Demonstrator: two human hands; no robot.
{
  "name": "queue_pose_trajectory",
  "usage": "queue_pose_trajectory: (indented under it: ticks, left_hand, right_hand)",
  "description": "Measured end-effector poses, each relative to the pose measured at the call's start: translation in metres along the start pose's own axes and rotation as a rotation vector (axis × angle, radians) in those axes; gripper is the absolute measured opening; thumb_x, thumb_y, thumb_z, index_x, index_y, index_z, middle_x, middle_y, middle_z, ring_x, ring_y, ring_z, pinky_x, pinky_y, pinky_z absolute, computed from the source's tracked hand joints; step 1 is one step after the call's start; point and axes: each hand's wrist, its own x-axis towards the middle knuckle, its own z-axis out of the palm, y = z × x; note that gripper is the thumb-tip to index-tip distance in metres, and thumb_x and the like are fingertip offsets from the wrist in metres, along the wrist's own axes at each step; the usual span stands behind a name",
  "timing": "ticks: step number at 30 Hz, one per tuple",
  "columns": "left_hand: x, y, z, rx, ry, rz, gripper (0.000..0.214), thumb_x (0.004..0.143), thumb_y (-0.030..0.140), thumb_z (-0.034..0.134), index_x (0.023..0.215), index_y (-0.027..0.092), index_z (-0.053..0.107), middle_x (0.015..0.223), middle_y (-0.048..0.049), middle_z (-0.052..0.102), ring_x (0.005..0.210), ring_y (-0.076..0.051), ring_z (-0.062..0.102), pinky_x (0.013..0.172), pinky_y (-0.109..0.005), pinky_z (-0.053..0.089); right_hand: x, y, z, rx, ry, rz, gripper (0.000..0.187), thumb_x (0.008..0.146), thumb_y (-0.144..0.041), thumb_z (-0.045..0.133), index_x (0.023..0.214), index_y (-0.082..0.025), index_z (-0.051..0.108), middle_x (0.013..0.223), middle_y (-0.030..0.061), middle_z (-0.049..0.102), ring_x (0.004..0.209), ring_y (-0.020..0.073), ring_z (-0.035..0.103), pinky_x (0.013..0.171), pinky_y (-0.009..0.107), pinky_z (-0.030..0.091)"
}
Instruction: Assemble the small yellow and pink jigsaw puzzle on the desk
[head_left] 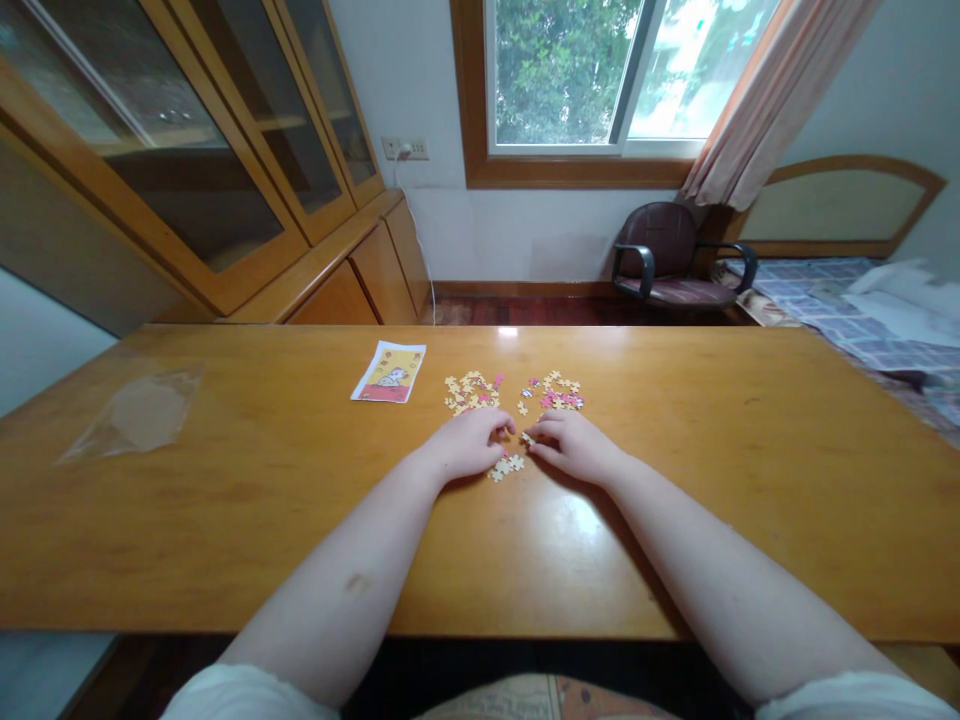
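Note:
My right hand (568, 443) pinches a small pale jigsaw piece (527, 439) between thumb and fingers, just above the table. Facing it, my left hand (474, 441) has its fingers curled with a gap between thumb and forefinger, and a pink bit shows by its thumb tip. Below the hands lies a small cluster of pale jigsaw pieces (507, 467). Beyond the left hand spreads a pile of yellow and pink jigsaw pieces (471, 388). A second pile of pieces (561, 391), yellow, pink and some bluish, lies beyond the right hand. One loose yellow piece (523, 408) sits between the piles.
A picture card (390, 373) with a white animal on yellow and pink lies left of the pieces. Farther left is a clear plastic bag (139, 412) on the wooden table (300, 530). Past the table stand a glass-door cabinet (300, 225), an armchair (667, 255) and a bed (847, 300).

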Motion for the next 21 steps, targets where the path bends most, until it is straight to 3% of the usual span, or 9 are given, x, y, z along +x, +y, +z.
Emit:
queue_pose_trajectory:
  ticks: [4,10,17,21]
  left_hand:
    - [-0.004,-0.001,-0.002,0.035,-0.082,0.05,0.026,0.072,0.015,0.054,0.094,0.021,0.066,0.094,-0.004,0.066,0.085,-0.018,0.061,0.078,-0.028,0.048]
    - [0.0,-0.003,0.0,0.002,-0.11,0.042,0.017,0.073,0.017,0.054,0.085,0.02,0.067,0.087,-0.0033,0.067,0.078,-0.017,0.06,0.072,-0.025,0.048]
    - [0.008,-0.01,0.0,-0.054,-0.058,-0.084,0.021,0.082,0.024,0.051,0.088,0.02,0.071,0.087,-0.0026,0.072,0.08,-0.017,0.063,0.072,-0.025,0.047]
    - [0.01,-0.016,0.002,-0.05,0.027,-0.184,0.022,0.081,0.022,0.052,0.09,0.021,0.071,0.088,-0.0022,0.073,0.081,-0.017,0.064,0.073,-0.026,0.048]
  right_hand:
    - [0.002,0.004,0.003,0.021,0.007,0.072,0.02,0.09,-0.022,0.055,0.09,-0.019,0.074,0.079,0.0052,0.067,0.078,0.0157,0.061,0.076,0.028,0.047]
    - [0.002,0.003,0.001,0.024,0.068,0.207,0.013,0.086,-0.02,0.061,0.082,-0.018,0.073,0.082,0.0051,0.067,0.078,0.0161,0.061,0.075,0.028,0.048]
    - [0.001,0.0,0.004,0.028,0.015,0.03,0.015,0.086,-0.026,0.063,0.095,-0.019,0.073,0.086,0.0064,0.067,0.083,0.0165,0.062,0.08,0.03,0.048]
    - [0.001,0.0,0.007,0.001,0.013,0.028,0.013,0.087,-0.026,0.063,0.092,-0.02,0.074,0.086,0.0064,0.068,0.083,0.0164,0.063,0.08,0.03,0.048]
